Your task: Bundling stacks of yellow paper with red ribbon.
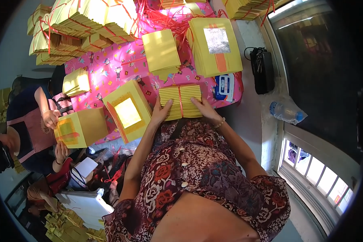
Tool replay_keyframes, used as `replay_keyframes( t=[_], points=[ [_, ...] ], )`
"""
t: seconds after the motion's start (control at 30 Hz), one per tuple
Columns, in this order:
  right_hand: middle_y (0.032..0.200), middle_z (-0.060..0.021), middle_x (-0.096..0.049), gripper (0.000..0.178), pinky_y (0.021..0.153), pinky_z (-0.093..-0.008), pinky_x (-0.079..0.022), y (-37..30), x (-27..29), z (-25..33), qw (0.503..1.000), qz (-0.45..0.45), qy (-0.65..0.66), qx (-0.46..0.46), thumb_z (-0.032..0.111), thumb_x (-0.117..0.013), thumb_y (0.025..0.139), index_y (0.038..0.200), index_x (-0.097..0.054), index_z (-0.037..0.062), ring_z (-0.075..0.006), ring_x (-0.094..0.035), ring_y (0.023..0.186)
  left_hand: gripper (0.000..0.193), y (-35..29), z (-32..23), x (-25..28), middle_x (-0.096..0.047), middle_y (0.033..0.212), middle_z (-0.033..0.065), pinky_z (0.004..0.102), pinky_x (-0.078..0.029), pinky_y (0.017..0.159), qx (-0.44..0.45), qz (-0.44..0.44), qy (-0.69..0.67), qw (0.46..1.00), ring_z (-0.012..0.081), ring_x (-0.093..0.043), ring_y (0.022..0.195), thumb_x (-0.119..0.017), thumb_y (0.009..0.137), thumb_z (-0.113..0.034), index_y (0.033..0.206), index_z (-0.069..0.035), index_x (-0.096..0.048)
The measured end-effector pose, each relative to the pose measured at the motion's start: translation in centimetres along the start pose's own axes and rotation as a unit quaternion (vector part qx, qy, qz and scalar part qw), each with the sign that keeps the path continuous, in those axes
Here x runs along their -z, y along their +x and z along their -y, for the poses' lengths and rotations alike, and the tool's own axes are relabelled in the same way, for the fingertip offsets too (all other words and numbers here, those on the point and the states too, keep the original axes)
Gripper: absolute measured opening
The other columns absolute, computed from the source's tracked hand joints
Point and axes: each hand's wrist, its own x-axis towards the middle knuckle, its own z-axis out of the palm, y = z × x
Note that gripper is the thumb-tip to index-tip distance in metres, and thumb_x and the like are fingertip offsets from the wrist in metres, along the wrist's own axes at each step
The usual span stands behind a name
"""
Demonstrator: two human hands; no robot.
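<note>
A bundle of folded yellow paper (171, 94) sits at the table's near edge, its folded edges facing up and a red string running across its middle. My left hand (162, 111) grips its left side, with the thumb on top. From the right side my right hand (207, 111) grips the same bundle, thumb also on top; a beaded bracelet is on that wrist. The undersides of both hands are hidden. Left of my left hand lies a stack of yellow sheets (139, 103) with a gold square. Beyond the bundle is a plain yellow stack (161, 48).
A large yellow stack (197, 60) with a silver square and a blue-white packet (225, 88) lie at the right. Tied bundles (76, 20) pile up at the far left. A co-worker (28, 121) handles yellow sheets (93, 123). A plastic bottle (284, 111) lies on the sill.
</note>
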Motion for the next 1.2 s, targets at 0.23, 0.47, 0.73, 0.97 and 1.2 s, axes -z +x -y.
replay_keyframes(
  t=[0.23,0.47,0.73,0.97,1.2],
  points=[
    [0.11,-0.006,-0.059,0.042,0.086,-0.0282,-0.045,-0.6,-0.6,0.6,0.996,-0.029,-0.062,0.06,0.027,-0.053,0.095,0.124,-0.047,-0.0013,-0.0118,-0.054,0.098,0.067,0.5,0.0,-0.4,-0.053,0.12,0.0132,0.0302,-0.045,0.09,0.005,-0.004,0.006,1.0,0.0187,-0.053,0.107,-0.065,0.087,-0.017,0.138,0.001,-0.025],
    [0.117,-0.0112,-0.056,0.049,0.091,-0.0315,-0.043,-0.2,-1.3,2.9,0.994,-0.052,0.009,0.098,0.026,-0.062,0.089,0.125,-0.043,-0.0009,-0.0157,-0.053,0.108,0.066,0.5,-1.1,-0.8,-0.053,0.12,0.0137,0.029,-0.045,0.089,-0.024,-0.044,0.028,0.998,0.0182,-0.054,0.106,-0.066,0.086,-0.017,0.136,0.003,-0.027],
    [0.115,-0.011,-0.059,0.051,0.09,-0.0302,-0.044,1.4,-0.2,1.2,0.991,-0.028,-0.089,0.096,0.028,-0.065,0.087,0.124,-0.045,-0.0015,-0.0159,-0.054,0.105,0.065,1.1,-1.6,-0.9,-0.055,0.117,0.0129,0.0288,-0.046,0.087,-0.029,-0.03,0.052,0.998,0.0169,-0.055,0.103,-0.065,0.088,-0.021,0.136,0.004,-0.028],
    [0.115,-0.0084,-0.057,0.047,0.09,-0.0293,-0.044,1.1,-0.7,2.2,0.993,-0.024,0.119,0.002,0.027,-0.06,0.091,0.126,-0.044,-0.0002,-0.0148,-0.053,0.105,0.061,1.9,-0.4,-0.1,-0.055,0.117,0.0123,0.0282,-0.045,0.086,0.021,-0.07,-0.026,0.997,0.0165,-0.055,0.101,-0.06,0.09,-0.028,0.136,0.0,-0.031],
    [0.115,-0.0069,-0.057,0.044,0.089,-0.0288,-0.044,1.9,-0.4,1.3,0.999,-0.029,-0.013,0.044,0.025,-0.059,0.092,0.125,-0.044,0.0002,-0.014,-0.052,0.105,0.054,2.0,-1.0,-0.6,-0.055,0.117,0.0123,0.0293,-0.044,0.088,0.007,-0.035,-0.008,0.999,0.0174,-0.053,0.105,-0.055,0.093,-0.029,0.134,-0.001,-0.033]
  ],
)
